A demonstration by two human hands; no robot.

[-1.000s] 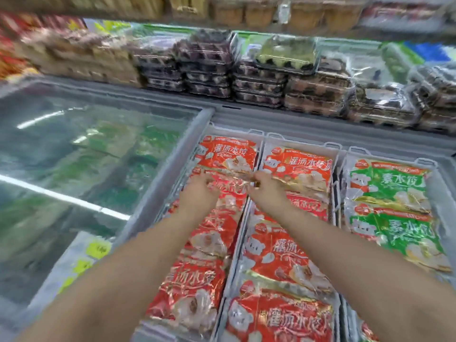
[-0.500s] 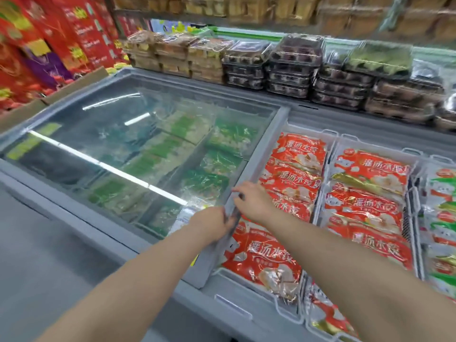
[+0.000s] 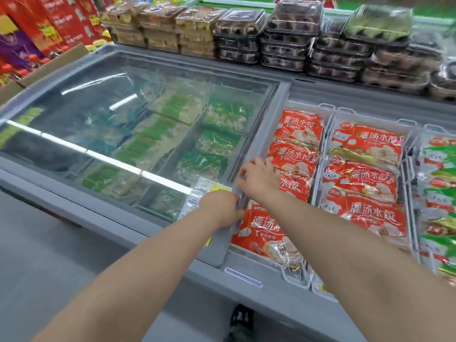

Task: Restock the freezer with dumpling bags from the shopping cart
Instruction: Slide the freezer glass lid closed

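Sliding the lid [image 3: 128, 114] shut, I reckon | left hand [image 3: 220, 209] and right hand [image 3: 259, 180] both curl on its right edge, so pull evenly along the rail | bags [image 3: 296, 154] packed in baskets just right, look low enough to clear | cart unseen | far trays [image 3: 283, 38] well apart

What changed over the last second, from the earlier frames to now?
Both hands came off the red dumpling bags and moved left to the glass lid. The left hand and right hand now hold its right edge. Whether the lid has slid is unclear. The bags lie as before.
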